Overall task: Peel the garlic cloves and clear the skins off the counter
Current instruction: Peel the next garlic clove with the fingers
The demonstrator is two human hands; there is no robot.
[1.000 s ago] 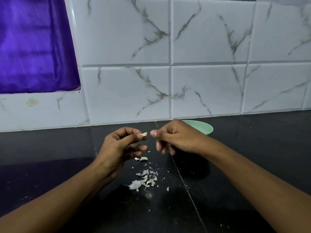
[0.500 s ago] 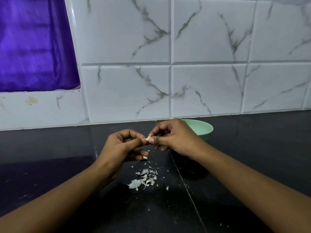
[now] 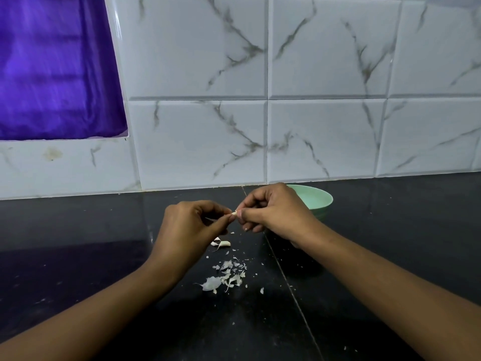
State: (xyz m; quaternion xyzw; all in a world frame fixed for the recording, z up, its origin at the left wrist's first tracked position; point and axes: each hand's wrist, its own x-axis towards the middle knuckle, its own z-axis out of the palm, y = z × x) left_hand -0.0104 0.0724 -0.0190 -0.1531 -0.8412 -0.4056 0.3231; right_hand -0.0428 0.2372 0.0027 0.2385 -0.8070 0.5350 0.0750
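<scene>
Over the skins (image 3: 211, 284), left hand (image 3: 192, 226) and right hand (image 3: 273, 214) pinch my garlic clove (image 3: 234, 212). Left from 9 o'clock, right from 3.

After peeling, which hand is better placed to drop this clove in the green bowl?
Probably right. The right hand sits directly before the pale green round bowl, overlapping its rim in view, and pinches the small white garlic clove. The left hand, also pinching it, is farther off.
</scene>
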